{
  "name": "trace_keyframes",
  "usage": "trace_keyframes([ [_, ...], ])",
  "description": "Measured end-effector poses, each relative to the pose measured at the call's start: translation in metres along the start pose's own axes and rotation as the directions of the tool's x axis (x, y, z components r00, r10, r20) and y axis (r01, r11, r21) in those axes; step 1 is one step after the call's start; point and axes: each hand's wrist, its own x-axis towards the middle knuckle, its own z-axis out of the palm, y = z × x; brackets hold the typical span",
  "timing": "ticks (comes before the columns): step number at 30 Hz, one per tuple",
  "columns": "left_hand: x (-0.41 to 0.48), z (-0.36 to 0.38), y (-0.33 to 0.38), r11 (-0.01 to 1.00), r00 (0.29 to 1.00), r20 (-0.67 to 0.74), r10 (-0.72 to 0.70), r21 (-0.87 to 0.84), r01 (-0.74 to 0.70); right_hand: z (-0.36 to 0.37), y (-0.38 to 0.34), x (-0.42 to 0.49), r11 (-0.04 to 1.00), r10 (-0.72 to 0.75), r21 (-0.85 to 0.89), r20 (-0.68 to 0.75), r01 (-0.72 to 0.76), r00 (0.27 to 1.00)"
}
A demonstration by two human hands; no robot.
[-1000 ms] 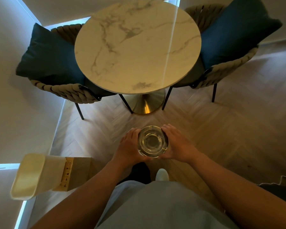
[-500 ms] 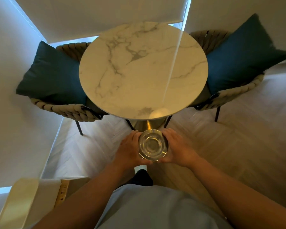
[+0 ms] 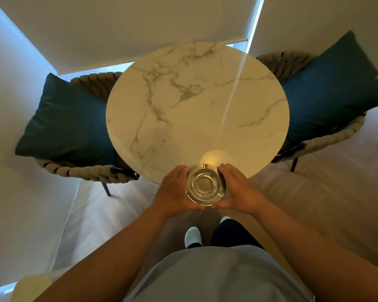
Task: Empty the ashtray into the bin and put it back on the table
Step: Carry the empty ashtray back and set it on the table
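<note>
A round clear glass ashtray (image 3: 205, 185) sits level between both hands, its bowl looking empty. My left hand (image 3: 175, 190) cups its left side and my right hand (image 3: 238, 188) cups its right side. The ashtray hovers over the near edge of the round white marble table (image 3: 196, 110), whose top is bare. Only a pale corner of the bin (image 3: 34, 286) shows at the bottom left, behind my left arm.
Two woven beige chairs flank the table, each with a dark teal cushion: one on the left (image 3: 68, 127), one on the right (image 3: 334, 83). A wall runs along the left, roller blinds hang behind the table, and wood floor lies underfoot.
I have walked toward the table. The ashtray, held in both hands throughout, went from over the floor to over the table's near edge, and the bin has slid nearly out of view.
</note>
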Motion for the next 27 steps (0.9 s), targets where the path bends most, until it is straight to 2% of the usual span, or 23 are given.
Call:
trace_keyframes([
  [11,0.071,-0.006,-0.006,0.999,0.999,-0.002,-0.045,-0.014,0.045,-0.030,0.033,0.064,1.000,-0.001,-0.018,0.042,0.002,0.999],
  [18,0.113,-0.012,-0.003,0.996,0.991,-0.101,-0.089,0.016,0.091,-0.056,0.059,0.110,0.999,-0.023,-0.032,0.106,0.026,0.994],
  [27,0.159,-0.027,-0.032,0.994,0.991,-0.076,-0.108,0.017,0.110,-0.070,0.065,0.164,0.998,-0.011,-0.067,0.135,0.020,0.991],
])
